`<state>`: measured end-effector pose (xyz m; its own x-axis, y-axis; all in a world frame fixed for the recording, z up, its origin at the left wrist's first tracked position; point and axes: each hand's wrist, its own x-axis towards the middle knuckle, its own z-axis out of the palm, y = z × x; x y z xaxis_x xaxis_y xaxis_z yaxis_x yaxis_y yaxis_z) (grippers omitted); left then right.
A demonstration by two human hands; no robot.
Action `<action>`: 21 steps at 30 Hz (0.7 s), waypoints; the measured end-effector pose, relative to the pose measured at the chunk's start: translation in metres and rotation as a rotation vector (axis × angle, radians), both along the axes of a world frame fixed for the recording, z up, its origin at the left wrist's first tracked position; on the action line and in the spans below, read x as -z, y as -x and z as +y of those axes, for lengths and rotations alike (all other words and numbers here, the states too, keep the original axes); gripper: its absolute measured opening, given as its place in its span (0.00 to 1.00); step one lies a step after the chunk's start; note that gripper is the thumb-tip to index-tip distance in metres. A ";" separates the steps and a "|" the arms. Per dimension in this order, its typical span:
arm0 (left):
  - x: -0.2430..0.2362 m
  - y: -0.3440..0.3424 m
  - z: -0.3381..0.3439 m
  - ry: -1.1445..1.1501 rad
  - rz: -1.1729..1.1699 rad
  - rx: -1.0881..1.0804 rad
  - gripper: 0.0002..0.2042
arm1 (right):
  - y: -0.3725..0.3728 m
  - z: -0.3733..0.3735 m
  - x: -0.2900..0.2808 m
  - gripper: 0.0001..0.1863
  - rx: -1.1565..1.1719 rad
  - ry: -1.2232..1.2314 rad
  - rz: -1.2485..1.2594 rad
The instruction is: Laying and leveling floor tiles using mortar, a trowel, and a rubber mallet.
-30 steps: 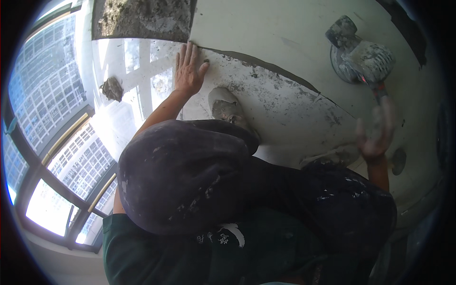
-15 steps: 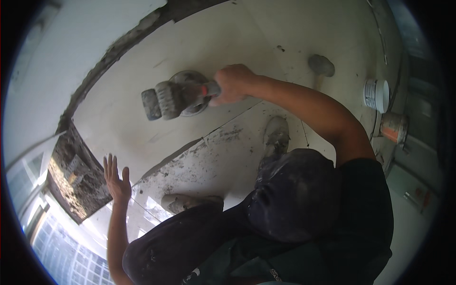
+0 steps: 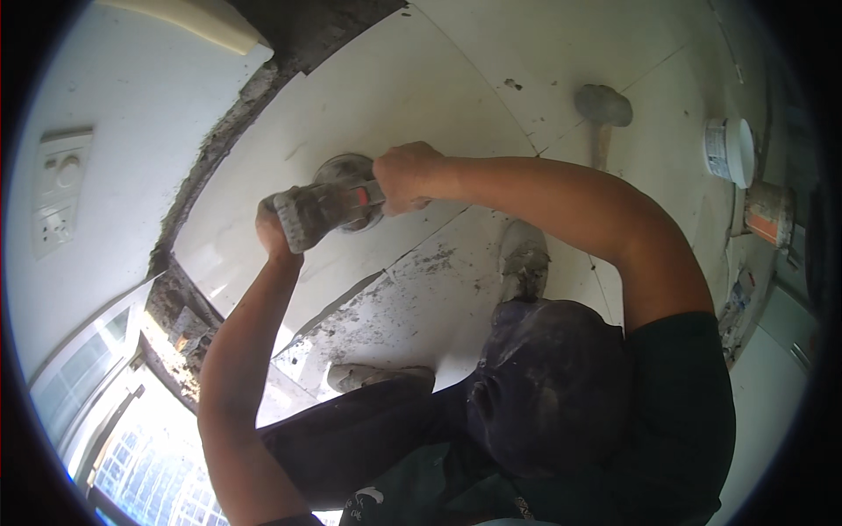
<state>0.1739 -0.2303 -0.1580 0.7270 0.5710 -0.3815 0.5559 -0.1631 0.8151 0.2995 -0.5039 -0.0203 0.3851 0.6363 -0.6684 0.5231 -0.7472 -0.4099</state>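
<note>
A dusty power tool with a round suction pad, seemingly a tile vibrator (image 3: 320, 208), rests on a large pale floor tile (image 3: 421, 96). My right hand (image 3: 405, 179) is closed around its handle end, by a red patch. At the tool's other end, my left hand (image 3: 277, 231) wraps the ribbed body, its fingers partly hidden behind it. The pad (image 3: 351, 167) shows beneath the tool, against the tile.
A mallet (image 3: 603, 105) lies on the tiles to the right, near a white tub (image 3: 728, 151) and an orange-and-grey bucket (image 3: 769, 213). At left, a trowel (image 3: 189, 330) sits on exposed mortar. A rough gap (image 3: 206, 171) runs along the wall.
My left hand, earlier open and apart from the tool, has come up and taken hold of its left end. My right hand keeps its grip. The whole view has shifted somewhat.
</note>
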 end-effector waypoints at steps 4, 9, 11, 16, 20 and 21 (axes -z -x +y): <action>0.013 -0.056 0.028 -0.393 0.111 0.188 0.18 | -0.020 0.000 0.009 0.13 0.070 -0.027 -0.035; -0.025 -0.165 0.010 -0.566 0.198 0.278 0.20 | -0.085 0.003 0.011 0.15 0.178 0.004 -0.148; -0.039 -0.192 -0.005 -0.531 0.240 0.242 0.20 | -0.106 0.002 0.012 0.15 0.188 -0.002 -0.162; -0.039 -0.187 -0.008 -0.575 0.167 0.154 0.21 | -0.132 0.005 0.010 0.18 0.139 0.051 -0.043; -0.045 -0.179 -0.015 -0.689 0.212 0.165 0.20 | -0.147 0.005 0.017 0.19 0.015 -0.004 0.192; -0.051 -0.178 -0.023 -0.646 0.244 0.156 0.20 | -0.148 0.004 0.020 0.18 0.022 0.022 0.269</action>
